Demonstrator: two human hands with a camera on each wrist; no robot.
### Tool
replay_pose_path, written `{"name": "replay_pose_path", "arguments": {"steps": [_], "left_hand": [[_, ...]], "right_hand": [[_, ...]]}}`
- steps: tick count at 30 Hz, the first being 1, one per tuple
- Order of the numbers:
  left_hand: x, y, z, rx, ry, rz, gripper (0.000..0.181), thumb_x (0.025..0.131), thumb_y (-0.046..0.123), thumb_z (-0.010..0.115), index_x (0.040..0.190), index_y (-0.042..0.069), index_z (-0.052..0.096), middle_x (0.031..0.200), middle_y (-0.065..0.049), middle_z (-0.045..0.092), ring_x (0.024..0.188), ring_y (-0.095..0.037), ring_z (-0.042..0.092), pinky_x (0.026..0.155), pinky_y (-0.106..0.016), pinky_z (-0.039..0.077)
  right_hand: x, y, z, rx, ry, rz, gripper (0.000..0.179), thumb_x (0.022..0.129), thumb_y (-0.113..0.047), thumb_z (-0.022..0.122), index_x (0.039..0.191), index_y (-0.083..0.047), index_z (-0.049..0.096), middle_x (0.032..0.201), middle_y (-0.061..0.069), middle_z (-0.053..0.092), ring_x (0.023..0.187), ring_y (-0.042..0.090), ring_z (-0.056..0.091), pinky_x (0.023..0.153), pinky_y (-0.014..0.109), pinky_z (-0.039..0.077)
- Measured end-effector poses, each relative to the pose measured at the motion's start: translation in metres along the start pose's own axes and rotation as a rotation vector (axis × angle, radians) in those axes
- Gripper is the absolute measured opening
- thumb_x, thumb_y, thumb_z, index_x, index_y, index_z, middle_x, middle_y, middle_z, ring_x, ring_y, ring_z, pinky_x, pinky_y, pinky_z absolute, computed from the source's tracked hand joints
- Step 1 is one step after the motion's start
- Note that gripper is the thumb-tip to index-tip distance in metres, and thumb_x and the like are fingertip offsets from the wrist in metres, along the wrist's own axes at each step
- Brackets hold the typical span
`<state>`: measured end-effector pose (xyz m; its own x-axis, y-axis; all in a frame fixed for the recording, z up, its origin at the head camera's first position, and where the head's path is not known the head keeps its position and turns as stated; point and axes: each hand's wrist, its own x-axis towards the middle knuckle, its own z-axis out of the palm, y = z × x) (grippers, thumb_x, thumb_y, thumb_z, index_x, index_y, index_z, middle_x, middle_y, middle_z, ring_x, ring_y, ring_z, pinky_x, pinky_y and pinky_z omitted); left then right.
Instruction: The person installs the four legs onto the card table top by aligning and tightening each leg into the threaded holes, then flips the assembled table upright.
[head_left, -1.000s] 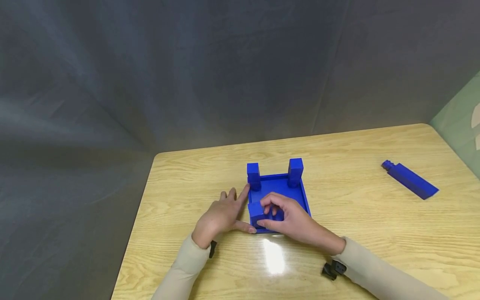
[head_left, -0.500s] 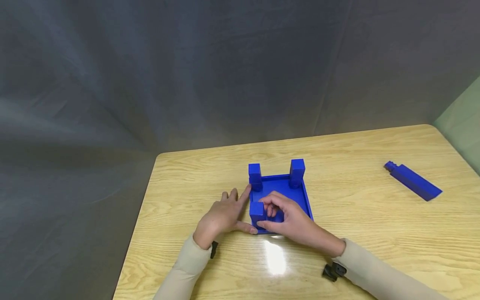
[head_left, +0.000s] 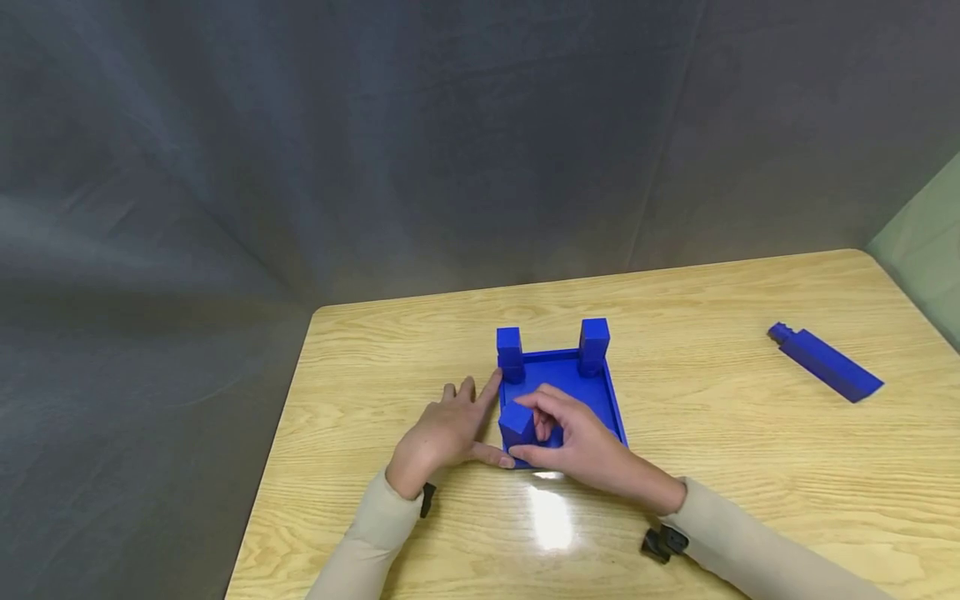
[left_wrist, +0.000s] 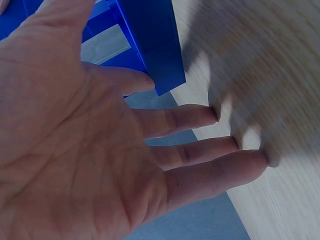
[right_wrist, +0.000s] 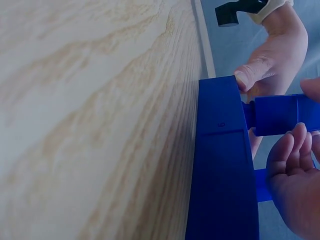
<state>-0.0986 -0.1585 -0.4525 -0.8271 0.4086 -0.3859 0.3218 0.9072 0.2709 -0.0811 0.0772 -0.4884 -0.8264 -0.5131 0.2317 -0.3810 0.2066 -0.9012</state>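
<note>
A square blue tray [head_left: 558, 379] with a low rim lies on the table in the head view. At its near left corner stands a square blue post [head_left: 517, 423], which my right hand [head_left: 576, 433] pinches between thumb and fingers near the top. In the right wrist view a narrow neck joins this post [right_wrist: 277, 115] to the tray [right_wrist: 222, 165]. My left hand [head_left: 447, 427] lies spread along the tray's left side, index fingertip by the back left post [head_left: 510, 352], thumb at the near corner. Its fingers look straight in the left wrist view.
Another upright post [head_left: 594, 343] stands at the tray's back right corner. A loose blue post [head_left: 828, 365] with a threaded end lies on the right of the wooden table [head_left: 697, 333]. A dark curtain [head_left: 480, 150] hangs behind the table.
The post in my right hand has turned about its upright axis; its top now shows a corner toward me. My right fingers shifted slightly with it. The left hand stays against the tray.
</note>
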Motion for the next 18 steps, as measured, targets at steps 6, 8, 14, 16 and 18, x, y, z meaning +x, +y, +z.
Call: {"name": "replay_pose_path", "arguments": {"steps": [6, 8, 14, 16, 18], "left_hand": [[0.0006, 0.0004, 0.0004, 0.012, 0.0, 0.001, 0.131, 0.082, 0.07, 0.086, 0.178, 0.019, 0.013, 0.165, -0.033, 0.037, 0.136, -0.05, 0.051, 0.094, -0.059, 0.057], [0.0005, 0.0007, 0.0002, 0.015, -0.002, 0.0, 0.131, 0.082, 0.071, 0.086, 0.178, 0.019, 0.013, 0.165, -0.033, 0.038, 0.135, -0.049, 0.051, 0.094, -0.059, 0.057], [-0.0002, 0.0017, 0.0, 0.033, 0.005, 0.012, 0.131, 0.082, 0.072, 0.085, 0.178, 0.018, 0.014, 0.159, -0.03, 0.043, 0.125, -0.044, 0.053, 0.086, -0.053, 0.058], [-0.0004, 0.0014, 0.0003, 0.044, 0.009, 0.02, 0.131, 0.082, 0.072, 0.084, 0.178, 0.017, 0.014, 0.156, -0.03, 0.045, 0.121, -0.042, 0.054, 0.081, -0.05, 0.058], [-0.0007, 0.0008, 0.0005, 0.055, 0.014, 0.025, 0.131, 0.082, 0.073, 0.084, 0.178, 0.016, 0.014, 0.153, -0.029, 0.047, 0.117, -0.041, 0.054, 0.078, -0.048, 0.058]], "right_hand": [[-0.0005, -0.0012, -0.001, 0.02, -0.013, 0.041, 0.052, 0.089, -0.023, 0.095, 0.133, -0.011, 0.072, 0.093, -0.004, 0.06, 0.081, 0.015, 0.06, 0.072, 0.036, 0.054], [-0.0007, -0.001, -0.0011, 0.027, -0.014, 0.046, 0.05, 0.089, -0.023, 0.095, 0.131, -0.012, 0.072, 0.093, -0.004, 0.06, 0.081, 0.016, 0.06, 0.072, 0.035, 0.054], [-0.0013, 0.0004, -0.0006, 0.006, 0.026, -0.009, 0.032, 0.092, -0.018, 0.093, 0.117, -0.016, 0.073, 0.1, -0.003, 0.062, 0.081, 0.019, 0.062, 0.07, 0.03, 0.053], [-0.0015, 0.0004, 0.0, -0.002, 0.038, -0.032, 0.03, 0.093, -0.017, 0.092, 0.117, -0.017, 0.074, 0.101, -0.004, 0.063, 0.08, 0.021, 0.063, 0.069, 0.029, 0.053], [-0.0019, 0.0002, 0.0006, -0.001, 0.04, -0.05, 0.03, 0.093, -0.017, 0.091, 0.117, -0.018, 0.074, 0.1, -0.003, 0.064, 0.078, 0.023, 0.063, 0.067, 0.03, 0.053]]}}
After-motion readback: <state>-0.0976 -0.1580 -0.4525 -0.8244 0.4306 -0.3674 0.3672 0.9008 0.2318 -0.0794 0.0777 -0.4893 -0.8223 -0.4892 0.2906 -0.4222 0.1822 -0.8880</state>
